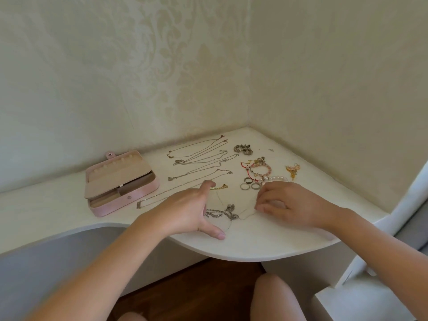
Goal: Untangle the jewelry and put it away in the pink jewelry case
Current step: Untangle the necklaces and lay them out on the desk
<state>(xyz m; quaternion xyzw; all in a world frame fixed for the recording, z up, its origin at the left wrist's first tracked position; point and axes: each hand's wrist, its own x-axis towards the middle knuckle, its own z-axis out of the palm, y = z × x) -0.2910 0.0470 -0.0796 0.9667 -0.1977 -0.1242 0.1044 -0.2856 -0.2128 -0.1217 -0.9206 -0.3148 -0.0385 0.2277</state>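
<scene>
Tangle of silver chains (225, 213) lies on the desk (266, 242) between the hands, well apart from the open pink jewelry case (120, 181) on the left. The left hand (187, 209) is spread beside it, and the right hand (284, 205) pinches a thin chain (246, 213). Draw that strand out gently, so the knot loosens rather than tightens.

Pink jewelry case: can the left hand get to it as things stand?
Probably yes: the case lies open left of the left hand, with only a flat chain between them.
</scene>
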